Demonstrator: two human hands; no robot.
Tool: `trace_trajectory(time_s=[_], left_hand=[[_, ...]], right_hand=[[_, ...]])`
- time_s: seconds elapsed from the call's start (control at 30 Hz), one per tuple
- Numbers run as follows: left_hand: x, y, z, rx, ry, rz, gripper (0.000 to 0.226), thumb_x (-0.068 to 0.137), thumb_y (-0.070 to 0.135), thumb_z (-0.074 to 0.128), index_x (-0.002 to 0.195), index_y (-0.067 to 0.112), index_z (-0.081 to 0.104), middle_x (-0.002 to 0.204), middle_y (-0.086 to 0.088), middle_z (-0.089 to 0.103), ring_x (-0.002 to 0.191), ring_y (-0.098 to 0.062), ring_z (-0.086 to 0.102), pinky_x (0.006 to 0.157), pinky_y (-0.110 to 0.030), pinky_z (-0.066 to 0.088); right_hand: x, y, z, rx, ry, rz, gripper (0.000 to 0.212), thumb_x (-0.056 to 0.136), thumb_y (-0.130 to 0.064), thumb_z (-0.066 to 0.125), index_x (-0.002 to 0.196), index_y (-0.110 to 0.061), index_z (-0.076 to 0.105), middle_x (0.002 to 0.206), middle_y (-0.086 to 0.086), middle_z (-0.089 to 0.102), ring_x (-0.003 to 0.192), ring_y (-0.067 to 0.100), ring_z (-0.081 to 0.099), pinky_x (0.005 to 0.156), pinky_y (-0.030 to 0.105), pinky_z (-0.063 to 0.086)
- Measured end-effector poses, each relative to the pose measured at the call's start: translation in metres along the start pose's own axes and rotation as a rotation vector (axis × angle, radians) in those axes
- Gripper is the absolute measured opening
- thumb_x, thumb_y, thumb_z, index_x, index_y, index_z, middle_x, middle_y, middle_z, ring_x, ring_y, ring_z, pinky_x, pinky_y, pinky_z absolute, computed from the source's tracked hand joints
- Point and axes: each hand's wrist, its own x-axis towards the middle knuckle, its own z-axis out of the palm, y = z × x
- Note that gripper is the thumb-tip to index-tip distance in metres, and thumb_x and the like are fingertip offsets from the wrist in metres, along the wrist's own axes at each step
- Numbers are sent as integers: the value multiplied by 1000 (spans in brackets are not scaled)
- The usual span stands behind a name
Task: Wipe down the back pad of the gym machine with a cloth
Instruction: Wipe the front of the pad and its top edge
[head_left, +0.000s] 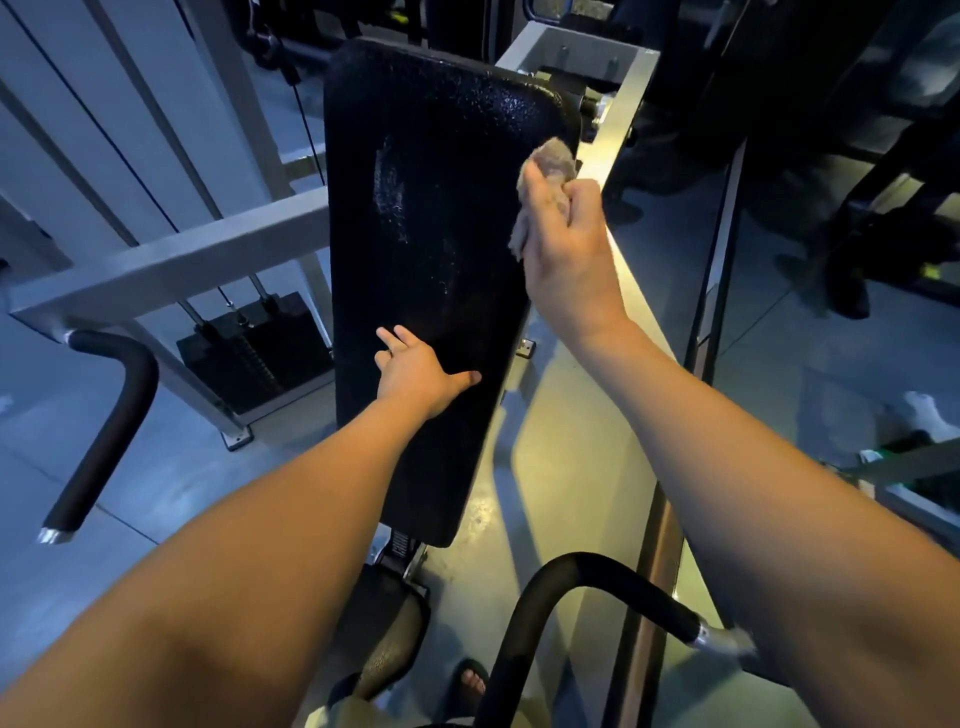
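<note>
The long black back pad of the gym machine runs up the middle of the view, with wet droplets near its top and a pale smear down its centre. My right hand grips a bunched beige cloth against the pad's upper right edge. My left hand rests flat on the lower part of the pad, with its fingers spread and its thumb pointing right.
Grey frame bars and a black weight stack stand left of the pad. Padded handles curve at the left and at the bottom. A metal beam and a mirror wall line the right. My sandalled foot shows below.
</note>
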Motion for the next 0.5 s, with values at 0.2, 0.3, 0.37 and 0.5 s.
trace_trajectory(time_s=[0.2, 0.3, 0.37, 0.5], left_hand=[[-1, -8, 0, 16, -32, 35, 131, 82, 62, 73, 156, -2, -14, 165, -25, -15, 150, -45, 12, 110, -41, 39], [-3, -8, 0, 16, -28, 36, 131, 83, 60, 74, 156, -2, -15, 165, -25, -16, 150, -44, 12, 109, -39, 38], [-2, -8, 0, 9, -23, 35, 131, 83, 60, 74, 156, -2, -16, 164, -25, -16, 150, -44, 12, 108, -39, 39], [-3, -15, 3, -24, -29, 70, 126, 86, 53, 73, 157, 1, -17, 165, -23, -19, 149, -43, 11, 107, -36, 40]], right_hand=[[-46, 2, -4, -75, -330, -194, 54, 96, -2, 57, 148, -6, 46, 116, 21, 51, 97, 39, 53, 67, 44, 54], [-3, 3, -18, -118, -170, -160, 55, 100, -5, 52, 153, -2, 41, 117, 21, 53, 96, 31, 51, 70, 33, 38], [15, 2, -17, -159, -95, -111, 55, 100, -4, 53, 153, 5, 40, 114, 25, 55, 92, 33, 53, 69, 31, 34], [-22, -4, 6, -285, -198, -116, 57, 103, -7, 49, 157, -2, 34, 127, 26, 52, 108, 41, 54, 84, 48, 53]])
